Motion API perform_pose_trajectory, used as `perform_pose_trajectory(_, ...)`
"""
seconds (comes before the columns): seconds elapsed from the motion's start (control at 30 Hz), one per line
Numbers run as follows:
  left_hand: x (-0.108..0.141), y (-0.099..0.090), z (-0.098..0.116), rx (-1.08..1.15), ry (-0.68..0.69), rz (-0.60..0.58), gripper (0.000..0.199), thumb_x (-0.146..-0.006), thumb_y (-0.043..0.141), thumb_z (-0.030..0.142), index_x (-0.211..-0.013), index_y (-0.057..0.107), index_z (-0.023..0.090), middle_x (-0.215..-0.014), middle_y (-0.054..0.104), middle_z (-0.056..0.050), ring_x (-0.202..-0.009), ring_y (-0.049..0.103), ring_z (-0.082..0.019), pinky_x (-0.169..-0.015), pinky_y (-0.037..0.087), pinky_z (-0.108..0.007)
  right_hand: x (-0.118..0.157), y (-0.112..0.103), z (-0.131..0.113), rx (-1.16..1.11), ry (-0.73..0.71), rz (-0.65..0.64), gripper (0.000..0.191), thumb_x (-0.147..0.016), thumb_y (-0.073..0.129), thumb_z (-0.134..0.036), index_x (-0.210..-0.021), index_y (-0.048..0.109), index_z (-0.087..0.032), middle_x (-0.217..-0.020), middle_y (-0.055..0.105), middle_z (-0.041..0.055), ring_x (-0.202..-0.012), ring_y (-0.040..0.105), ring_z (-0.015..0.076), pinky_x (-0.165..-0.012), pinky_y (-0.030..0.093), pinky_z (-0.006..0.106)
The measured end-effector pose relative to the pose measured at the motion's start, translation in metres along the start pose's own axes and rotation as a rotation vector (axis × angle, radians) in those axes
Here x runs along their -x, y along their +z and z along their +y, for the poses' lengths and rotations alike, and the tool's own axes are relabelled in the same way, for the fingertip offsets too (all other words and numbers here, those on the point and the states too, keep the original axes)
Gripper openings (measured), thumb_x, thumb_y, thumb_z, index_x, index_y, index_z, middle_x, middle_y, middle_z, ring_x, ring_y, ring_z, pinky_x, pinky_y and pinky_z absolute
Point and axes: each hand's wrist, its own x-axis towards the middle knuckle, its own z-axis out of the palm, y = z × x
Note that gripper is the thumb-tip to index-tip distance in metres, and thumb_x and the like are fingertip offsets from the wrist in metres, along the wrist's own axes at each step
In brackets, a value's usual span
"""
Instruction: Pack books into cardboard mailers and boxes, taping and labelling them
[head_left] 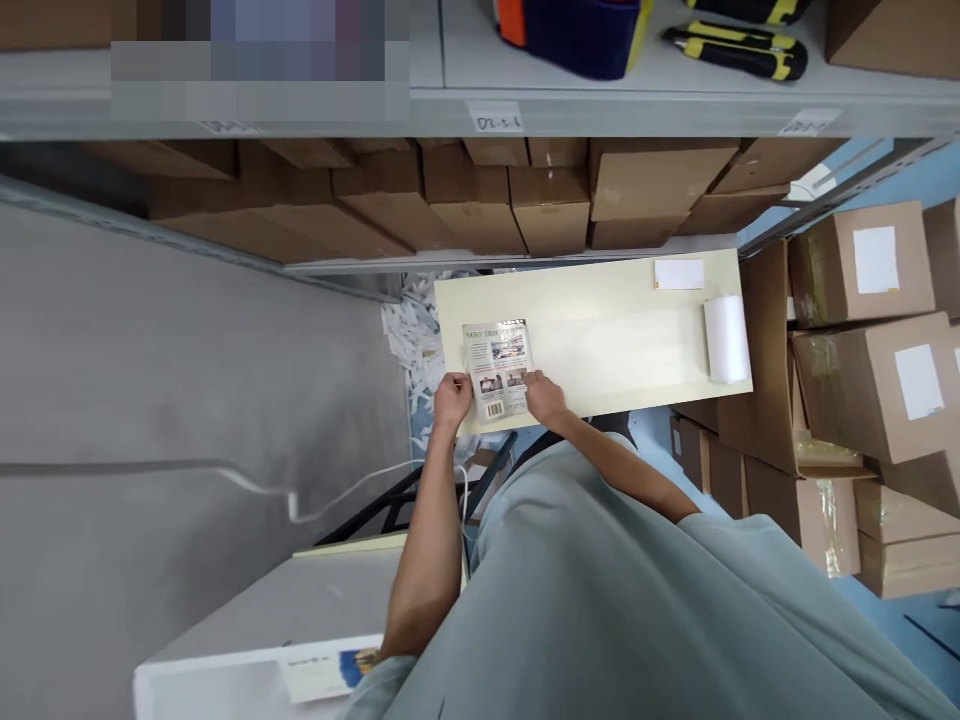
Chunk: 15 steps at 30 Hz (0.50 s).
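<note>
A printed book or booklet (498, 385) with photos and a barcode lies flat on a long cream board (585, 290), with shiny, clear plastic showing over its cover. My left hand (453, 401) is closed at its lower left edge, fingers curled in and fingertips partly hidden. At the right edge, my right hand (545, 399) is closed with thumb and fingers pinched on the border. Whether the fingers grip the paper or only its plastic is too small to tell. To the right, a pale sheet (630, 345) stretches along the board towards a white roll (727, 340).
A small white card (679, 274) lies at the board's far side. Beyond stands a shelf (360, 268) of cardboard boxes, with yellow-black cutters (739, 50) above. Stacked cartons (862, 380) fill the right. Paper scraps (416, 335) and a white cable (292, 507) are on the left.
</note>
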Motion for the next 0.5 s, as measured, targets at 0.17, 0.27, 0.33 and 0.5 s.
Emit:
perform_pose_trajectory(0.17, 0.031, 0.001, 0.035, 0.046, 0.235, -0.089, 0.024, -0.094, 0.067, 0.037, -0.113, 0.069, 0.021, -0.103, 0.081, -0.008, -0.093, 0.077, -0.025, -0.089, 0.060, -0.034, 0.027, -0.011, 0.015, -0.364, -0.203, 0.161, 0.049, -0.111, 0.070, -0.036, -0.156, 0.061, -0.018, -0.151, 0.069, 0.0153, -0.139, 0.069, 0.0249, -0.117, 0.055, 0.032)
perform_pose_trajectory(0.27, 0.043, 0.031, 0.072, 0.130, 0.344, -0.214, 0.037, -0.091, 0.075, 0.037, -0.122, 0.067, 0.019, -0.105, 0.081, -0.007, -0.089, 0.077, -0.022, -0.085, 0.061, -0.033, 0.048, -0.022, 0.032, -0.495, -0.170, 0.274, 0.058, -0.104, 0.079, -0.040, -0.156, 0.061, -0.019, -0.150, 0.070, 0.0155, -0.129, 0.075, 0.0254, -0.111, 0.059, 0.035)
perform_pose_trajectory(0.33, 0.047, 0.058, 0.098, 0.152, 0.375, -0.311, 0.038, -0.091, 0.077, 0.036, -0.123, 0.068, 0.018, -0.104, 0.081, -0.007, -0.090, 0.078, -0.022, -0.085, 0.061, -0.032, 0.059, -0.031, 0.045, -0.472, -0.066, 0.307, 0.061, -0.100, 0.083, -0.042, -0.153, 0.063, -0.019, -0.148, 0.071, 0.0168, -0.126, 0.076, 0.0282, -0.110, 0.060, 0.038)
perform_pose_trajectory(0.5, 0.044, 0.129, 0.145, 0.019, 0.480, -0.448, 0.034, -0.094, 0.075, 0.030, -0.125, 0.074, 0.016, -0.108, 0.083, -0.010, -0.099, 0.080, -0.024, -0.094, 0.062, -0.035, 0.063, -0.050, 0.082, -0.330, 0.187, 0.298, 0.053, -0.106, 0.075, -0.040, -0.152, 0.064, -0.015, -0.145, 0.076, 0.0178, -0.131, 0.076, 0.0347, -0.107, 0.058, 0.038)
